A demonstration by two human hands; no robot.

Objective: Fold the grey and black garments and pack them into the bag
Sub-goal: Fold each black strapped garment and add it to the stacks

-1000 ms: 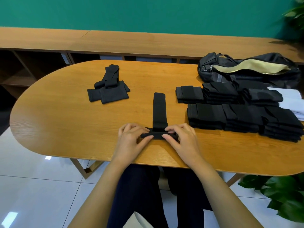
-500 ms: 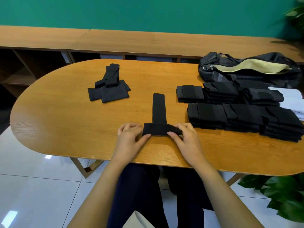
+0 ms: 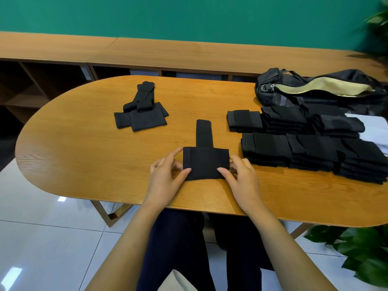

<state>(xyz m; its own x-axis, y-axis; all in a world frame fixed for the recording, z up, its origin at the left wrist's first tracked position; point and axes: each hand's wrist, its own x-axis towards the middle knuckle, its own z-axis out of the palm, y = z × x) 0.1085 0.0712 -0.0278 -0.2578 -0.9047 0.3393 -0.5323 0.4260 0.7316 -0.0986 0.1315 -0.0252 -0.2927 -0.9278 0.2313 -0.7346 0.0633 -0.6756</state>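
Note:
A black garment [image 3: 205, 158] lies near the front edge of the wooden table [image 3: 84, 148], its near part turned up into a wide flap, a narrow strip running away from me. My left hand [image 3: 168, 175] pinches the flap's left edge with thumb on top. My right hand [image 3: 239, 175] pinches the right edge the same way. Several folded black garments [image 3: 304, 148] are stacked in two rows at the right. The dark bag [image 3: 315, 89] lies open behind them, pale lining showing. Unfolded black garments [image 3: 142, 112] lie at the back left.
A white cloth [image 3: 375, 131] lies at the far right edge by the stacks. A long wooden shelf unit [image 3: 168, 53] runs behind the table against a green wall. A plant [image 3: 357, 248] stands at the lower right on the tiled floor.
Both hands have lifted the garment's near end up and carried it forward; a thin rolled edge a second ago is now a wide flap over the strip.

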